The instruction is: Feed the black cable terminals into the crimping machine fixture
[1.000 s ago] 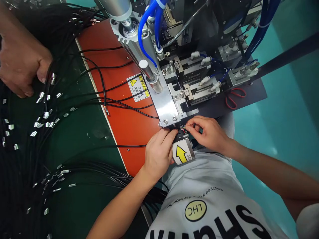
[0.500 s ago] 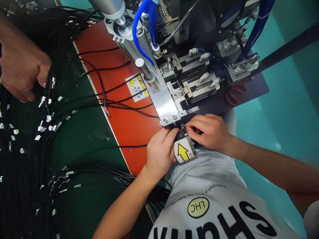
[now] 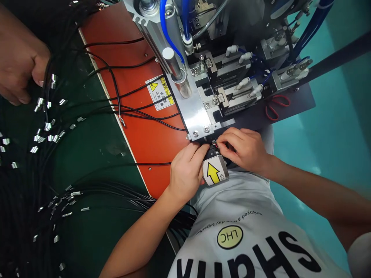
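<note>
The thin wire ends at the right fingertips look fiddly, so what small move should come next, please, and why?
I would probably straighten the thin wire ends slightly with the right hand, steadying with the left hand: the right fingertips appear to pinch them, both hands are close to the black fixture, and their exact alignment is too small to tell.

The left hand (image 3: 187,170) covers part of the black cable (image 3: 155,164) running in under it. By the fingertips of the right hand (image 3: 243,148), the thin wires (image 3: 215,145) are too small to count, and whether the fingers close on them cannot be told. Fine print on the warning label (image 3: 152,99) is unreadable. The top edge crops the machine (image 3: 193,116), the left edge another person's hand (image 3: 23,61), and the bottom edge the lettering on the shirt (image 3: 246,202).
</note>
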Tool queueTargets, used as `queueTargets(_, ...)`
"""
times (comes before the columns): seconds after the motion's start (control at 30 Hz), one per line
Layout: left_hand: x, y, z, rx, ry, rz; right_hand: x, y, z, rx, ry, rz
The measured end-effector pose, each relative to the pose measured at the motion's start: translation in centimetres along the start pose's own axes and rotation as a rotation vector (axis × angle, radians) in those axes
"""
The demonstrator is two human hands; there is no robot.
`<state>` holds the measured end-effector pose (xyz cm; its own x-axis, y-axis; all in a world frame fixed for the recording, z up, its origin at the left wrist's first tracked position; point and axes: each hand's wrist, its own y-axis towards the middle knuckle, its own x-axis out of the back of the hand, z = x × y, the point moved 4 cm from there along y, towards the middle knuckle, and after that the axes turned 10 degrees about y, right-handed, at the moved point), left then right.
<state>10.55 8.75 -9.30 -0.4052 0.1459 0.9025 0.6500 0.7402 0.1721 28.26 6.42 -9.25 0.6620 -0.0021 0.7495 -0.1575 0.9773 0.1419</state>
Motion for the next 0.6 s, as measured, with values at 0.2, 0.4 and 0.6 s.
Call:
queueTargets(0.2,-0.05,0.00,0.02,-0.002,0.014,0.003,-0.16,-0.03,-0.35,-0.080,0.125,-0.029)
queueTargets(0.4,-0.09,0.04,0.05,0.001,0.013,0.004,-0.27,-0.20,-0.61,-0.103,0.157,-0.027)
queueTargets(0.6,-0.04,0.06,-0.02,-0.008,0.011,-0.003,-0.43,-0.12,-0.62,-0.128,0.160,-0.021)
